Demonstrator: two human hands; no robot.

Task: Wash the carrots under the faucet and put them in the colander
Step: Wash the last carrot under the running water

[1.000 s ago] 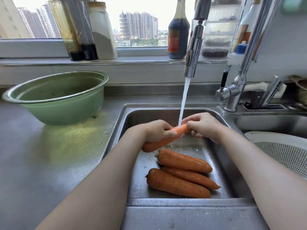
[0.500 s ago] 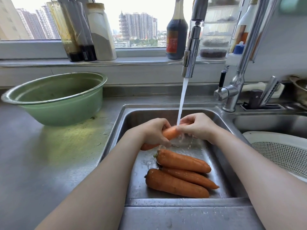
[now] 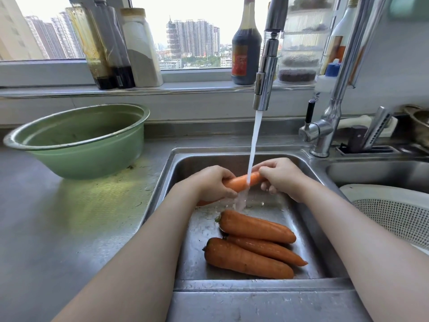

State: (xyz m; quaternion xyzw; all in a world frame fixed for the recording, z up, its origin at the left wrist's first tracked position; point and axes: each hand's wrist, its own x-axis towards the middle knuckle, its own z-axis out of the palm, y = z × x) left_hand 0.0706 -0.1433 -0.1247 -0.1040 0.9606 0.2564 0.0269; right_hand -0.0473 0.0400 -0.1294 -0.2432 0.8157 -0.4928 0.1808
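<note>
Over the steel sink (image 3: 308, 231) I hold one orange carrot (image 3: 239, 182) under the running stream from the chrome faucet (image 3: 264, 73). My left hand (image 3: 211, 182) grips its thick end, and my right hand (image 3: 282, 176) pinches its thin end. Water strikes the carrot between the two hands. Three more carrots (image 3: 253, 247) lie on the sink floor nearer to me. A white colander (image 3: 394, 210) sits in the right basin, partly cut off by the frame edge.
A green basin (image 3: 79, 140) stands on the steel counter at the left. Bottles and jars (image 3: 120, 47) line the window sill behind the sink. The faucet base and lever (image 3: 322, 131) rise at the sink's back right corner, with a knife holder (image 3: 366, 140) beside them.
Both hands have shifted along the carrot while rubbing it under the stream; more of its middle now shows between them. The three carrots in the sink have not moved.
</note>
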